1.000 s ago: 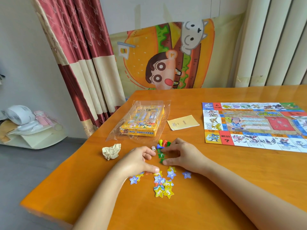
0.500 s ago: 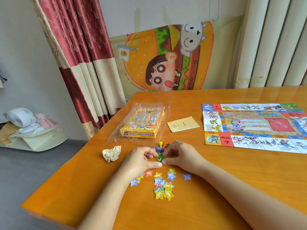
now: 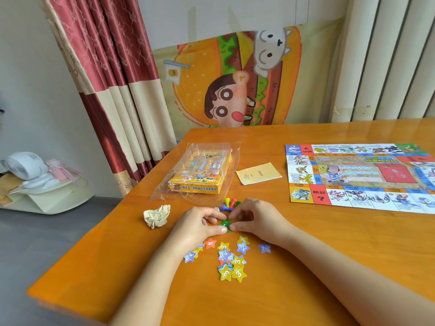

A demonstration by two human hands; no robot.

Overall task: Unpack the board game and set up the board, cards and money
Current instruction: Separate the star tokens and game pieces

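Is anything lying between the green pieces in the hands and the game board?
Nothing visible: bare table separates the green pieces, held by left hand and right hand, from the game board; the yellow leaflet lies farther back.

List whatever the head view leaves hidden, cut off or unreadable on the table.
- green pieces: head view; the left hand and right hand pinch them, hiding their number.
- game board: head view; right side cut by the frame edge.
- booklet: head view; print too small.
- box: head view; plastic bag glare blurs its print.
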